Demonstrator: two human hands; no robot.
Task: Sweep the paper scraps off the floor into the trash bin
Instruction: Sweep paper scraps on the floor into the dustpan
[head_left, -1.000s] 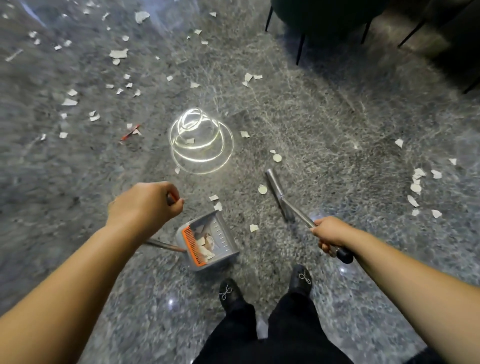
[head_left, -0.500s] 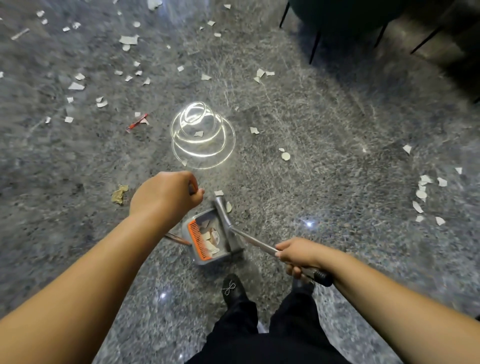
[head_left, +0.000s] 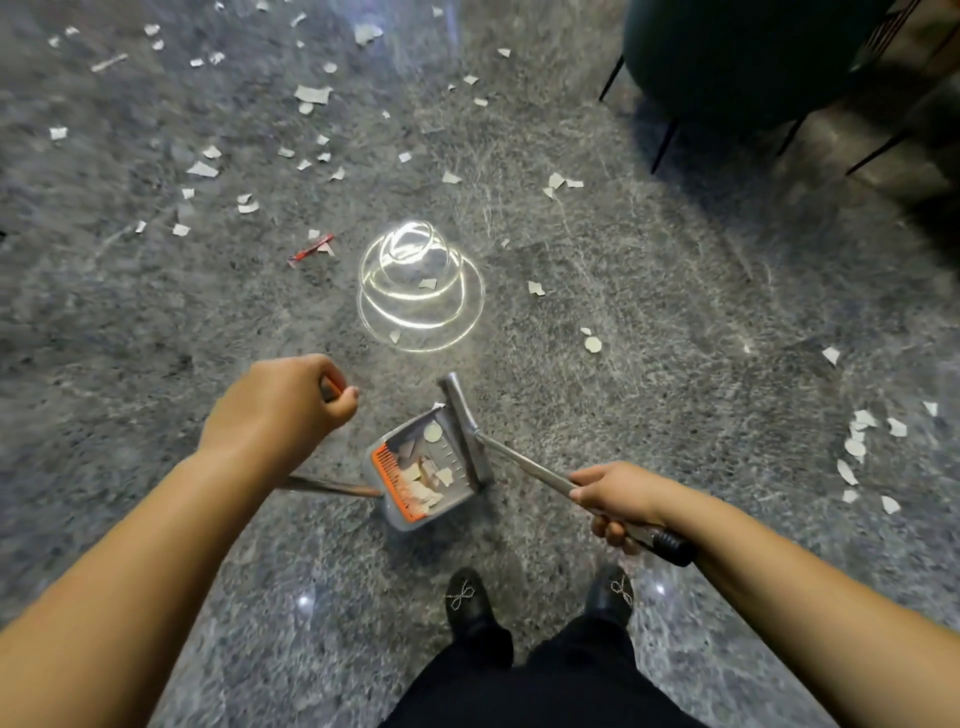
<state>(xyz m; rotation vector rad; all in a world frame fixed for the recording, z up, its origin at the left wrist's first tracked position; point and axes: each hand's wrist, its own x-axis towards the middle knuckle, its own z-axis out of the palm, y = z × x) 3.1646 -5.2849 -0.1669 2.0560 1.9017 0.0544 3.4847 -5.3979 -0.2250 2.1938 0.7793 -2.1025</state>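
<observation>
Many paper scraps (head_left: 311, 94) on the floor (head_left: 675, 312), some in the dustpan (head_left: 426, 467); left hand (head_left: 275, 405) gripping its handle, right hand (head_left: 618, 493) gripping the broom (head_left: 462, 415) at the pan's mouth; mid-sweep, probably; next, reach out for more; trash bin not in sight.

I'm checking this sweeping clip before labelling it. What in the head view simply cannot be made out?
- Trash bin: not in the head view at all.
- Dustpan handle top: hidden inside the left hand.
- Broom bristles: not discernible; only the head's top shows at the pan's mouth.
- Green chair: cut off by the top edge.
- Far paper scraps: too small and blurred to count.
</observation>
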